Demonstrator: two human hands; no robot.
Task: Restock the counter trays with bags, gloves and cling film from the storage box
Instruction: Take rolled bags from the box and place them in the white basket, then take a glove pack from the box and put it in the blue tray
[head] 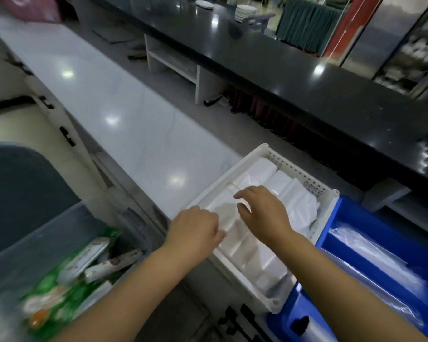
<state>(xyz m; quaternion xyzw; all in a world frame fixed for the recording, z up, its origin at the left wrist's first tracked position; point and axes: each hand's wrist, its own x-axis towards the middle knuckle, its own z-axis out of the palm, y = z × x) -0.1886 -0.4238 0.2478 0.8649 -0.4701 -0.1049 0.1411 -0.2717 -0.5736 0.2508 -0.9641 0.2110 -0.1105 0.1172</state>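
Storage box (38, 239) low at the left, grey and translucent, standing beside the worktop rather than on it, holding blurred green-printed packets and a few long white cartons, probably cling film, though print too smeared to read. Risk here: cartons lying criss-cross and half propped on one another, likely to slide or snag when the next one gets pulled out. Further right, left hand (195, 229) at the near-left rim of the white tray (235, 172), fingers curled loosely, thumb and fingertips seemingly pinching the edge of the white bags (247, 248); grip itself partly hidden, so hard to call firm. Right hand (262, 211) spread palm-down over the middle of the same stack, fingers open, pressing or smoothing rather than gripping. Tray perforated, sitting at the near edge of the pale worktop (124, 114), already packed with folded white bags in rows, one bundle apparently banded toward the far-left side. Risks: stack rising close to the rim, so more stock could spill over the side; thin slippery bags apt to fan out once the pressing hand lifts; near corner of the tray appearing to overhang the worktop edge, so a hard downward push might tip it. Far right, blue tray (344, 225) touching the white one, holding clear plastic sheeting or bags, contents too glossy to identify.
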